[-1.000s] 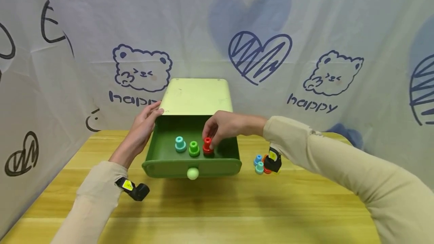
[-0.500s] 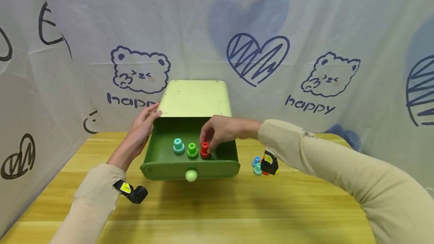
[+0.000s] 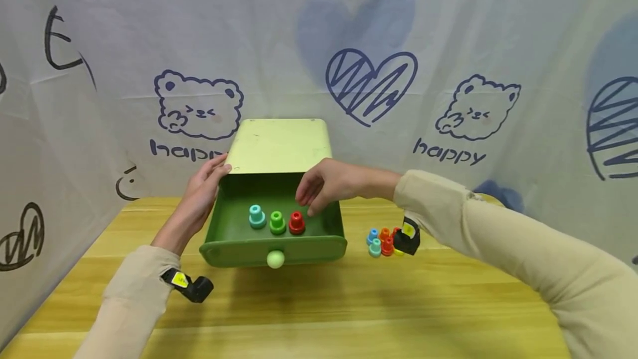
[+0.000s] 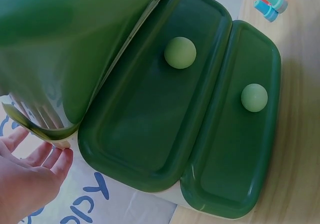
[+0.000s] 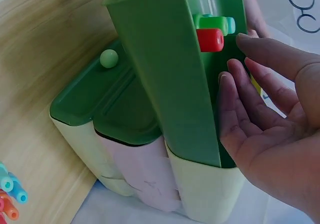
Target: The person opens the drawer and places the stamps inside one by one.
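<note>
A small cabinet (image 3: 279, 145) with a pale yellow-green top has its upper green drawer (image 3: 234, 252) pulled out. Inside stand three stepped plastic pegs in a row: a turquoise peg (image 3: 256, 218), a green peg (image 3: 277, 224) and a red peg (image 3: 297, 224). My right hand (image 3: 333, 184) hovers over the drawer, just behind and right of the red peg, with its fingers loosely bent. In the right wrist view the fingertips are apart from the red peg (image 5: 211, 40). My left hand (image 3: 199, 191) rests on the cabinet's front left corner, thumb at the top edge.
More pegs lie clustered on the wooden table (image 3: 319, 303), right of the cabinet, including a light blue peg (image 3: 372, 236); the right wrist camera (image 3: 407, 235) partly covers them. Two lower drawers with round knobs (image 4: 254, 97) are closed. A printed cloth (image 3: 279, 26) hangs behind.
My right hand has let go of the red peg and lifted slightly up and away from it. The red peg stays standing in the drawer. My left hand keeps its place on the cabinet.
</note>
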A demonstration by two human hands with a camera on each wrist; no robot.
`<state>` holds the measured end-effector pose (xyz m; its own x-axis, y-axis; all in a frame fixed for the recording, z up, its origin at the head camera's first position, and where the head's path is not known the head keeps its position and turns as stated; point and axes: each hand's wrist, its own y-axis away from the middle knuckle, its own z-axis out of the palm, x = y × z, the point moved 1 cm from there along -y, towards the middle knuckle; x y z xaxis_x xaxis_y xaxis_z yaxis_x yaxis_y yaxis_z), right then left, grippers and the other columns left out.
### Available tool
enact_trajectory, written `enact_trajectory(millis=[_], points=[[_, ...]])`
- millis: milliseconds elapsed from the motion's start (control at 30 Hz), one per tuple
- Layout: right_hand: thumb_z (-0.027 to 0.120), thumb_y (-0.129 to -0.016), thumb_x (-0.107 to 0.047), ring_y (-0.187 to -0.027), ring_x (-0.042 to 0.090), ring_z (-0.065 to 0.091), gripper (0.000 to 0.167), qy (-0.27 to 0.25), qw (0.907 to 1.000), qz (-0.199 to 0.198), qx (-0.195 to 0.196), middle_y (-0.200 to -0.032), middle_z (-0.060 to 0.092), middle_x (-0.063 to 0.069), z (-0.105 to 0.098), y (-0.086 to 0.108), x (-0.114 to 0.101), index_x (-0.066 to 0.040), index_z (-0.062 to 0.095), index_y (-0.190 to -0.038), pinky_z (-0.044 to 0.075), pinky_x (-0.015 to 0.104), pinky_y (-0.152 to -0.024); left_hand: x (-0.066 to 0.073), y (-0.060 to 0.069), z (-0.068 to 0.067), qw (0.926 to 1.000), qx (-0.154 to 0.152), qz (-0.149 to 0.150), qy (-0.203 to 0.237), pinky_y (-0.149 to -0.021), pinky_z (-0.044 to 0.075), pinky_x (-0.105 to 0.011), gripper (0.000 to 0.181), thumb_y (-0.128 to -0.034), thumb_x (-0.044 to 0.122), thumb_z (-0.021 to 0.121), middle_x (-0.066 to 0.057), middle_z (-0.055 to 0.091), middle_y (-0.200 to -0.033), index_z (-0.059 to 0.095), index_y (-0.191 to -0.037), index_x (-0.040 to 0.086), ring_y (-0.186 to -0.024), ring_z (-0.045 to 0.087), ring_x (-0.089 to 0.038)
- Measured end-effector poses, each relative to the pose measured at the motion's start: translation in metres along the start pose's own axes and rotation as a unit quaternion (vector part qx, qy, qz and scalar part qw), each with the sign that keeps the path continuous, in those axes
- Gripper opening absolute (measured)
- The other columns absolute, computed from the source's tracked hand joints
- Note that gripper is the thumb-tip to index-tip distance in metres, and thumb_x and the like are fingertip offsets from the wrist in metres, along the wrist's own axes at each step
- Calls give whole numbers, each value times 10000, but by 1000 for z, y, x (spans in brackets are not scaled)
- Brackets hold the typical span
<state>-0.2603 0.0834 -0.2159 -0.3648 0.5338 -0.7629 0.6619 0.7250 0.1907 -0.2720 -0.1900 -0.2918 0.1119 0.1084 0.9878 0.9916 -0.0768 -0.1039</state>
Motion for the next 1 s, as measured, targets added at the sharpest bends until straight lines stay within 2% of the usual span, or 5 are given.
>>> enact_trajectory(millis=[367,533,733,900,1000], points=[[642,-923,-73,-916,295,605,183,-88,9982,-354,484,-1018,682,124,14,31,-15,11,672,-1082,553,394,-762,0,3,0,9999,13,-16,118,-1150,197,-414,656,-1006,332,475,-145,190,-1575,189,-1545,92,-1413,213,-281],[622,-930,-72,-801,219,614,142,-28,9926,-1001,685,-955,688,66,35,54,-26,-7,687,-1038,567,396,-690,1,1,1,10000,0,-15,79,-1155,180,-413,663,-1002,342,482,-151,198,-1571,195,-1544,92,-1417,204,-281],[636,-932,-110,-745,97,619,154,326,9873,-1198,995,-911,692,-11,68,68,-30,-24,685,-1050,561,286,-660,1,0,2,9999,-7,34,128,-1160,160,-404,654,-1003,315,480,-161,202,-1568,199,-1540,72,-1421,200,-273],[653,-920,-101,-793,22,615,119,963,9720,-1534,1497,-898,698,-38,93,65,-24,-34,693,-1011,524,193,-699,1,1,1,9999,-5,33,150,-1161,150,-409,652,-1003,315,477,-162,194,-1570,200,-1540,70,-1423,193,-276],[660,-908,-77,-826,43,629,104,1431,9496,-2038,1902,-908,699,9,108,61,-15,-18,682,-991,515,163,-732,1,1,0,9999,18,39,126,-1161,153,-410,655,-1003,315,476,-163,193,-1571,196,-1539,64,-1422,197,-279]])
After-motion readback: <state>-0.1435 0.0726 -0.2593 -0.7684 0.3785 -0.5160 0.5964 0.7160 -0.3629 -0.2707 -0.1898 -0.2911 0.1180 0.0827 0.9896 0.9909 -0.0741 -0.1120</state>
